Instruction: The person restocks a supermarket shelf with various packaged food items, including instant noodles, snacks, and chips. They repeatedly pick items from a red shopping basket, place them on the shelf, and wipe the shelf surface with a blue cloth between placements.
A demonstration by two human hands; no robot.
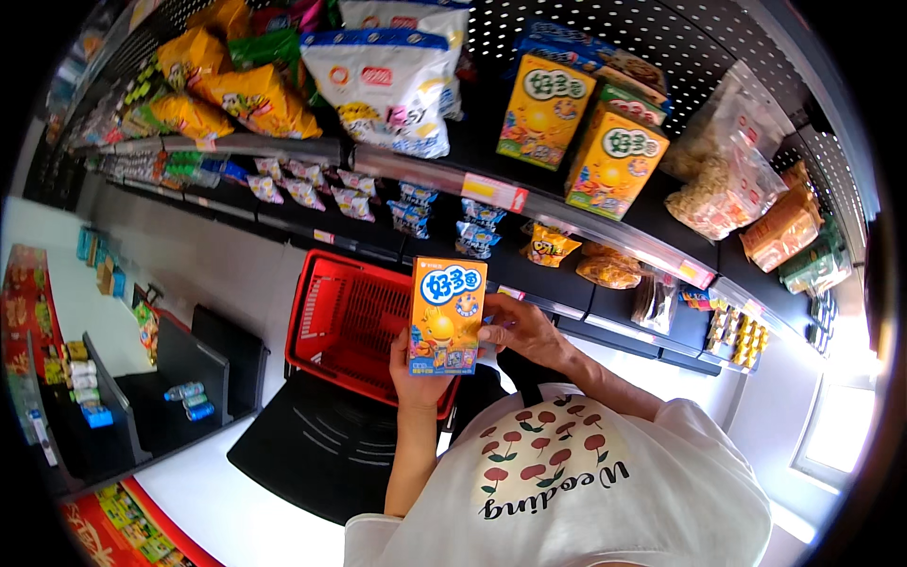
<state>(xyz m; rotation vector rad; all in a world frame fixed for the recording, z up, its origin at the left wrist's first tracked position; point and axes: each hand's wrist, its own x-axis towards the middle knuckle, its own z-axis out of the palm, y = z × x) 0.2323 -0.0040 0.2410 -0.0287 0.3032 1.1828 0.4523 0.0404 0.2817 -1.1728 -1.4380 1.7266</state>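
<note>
An orange snack box (448, 315) with a cartoon fish is held upright before my chest, its printed front turned up to me. My left hand (419, 379) grips it from below at the lower left corner, its thumb along the side edge. At the right edge, the fingers and thumb of my right hand (526, 332) hold the box; part of those fingers is hidden behind it. Just beyond and below the box is a red plastic shopping basket (303, 312). The box covers part of the basket's interior.
A black shelf edge (418, 164) runs across in front, bearing similar yellow snack boxes (545, 113), white snack bags (382, 88) and bagged noodles (723, 191). Small packets (478, 230) line the shelf below. A black slotted panel (319, 446) lies left of my body. Bottles (191, 400) sit in low shelving at left.
</note>
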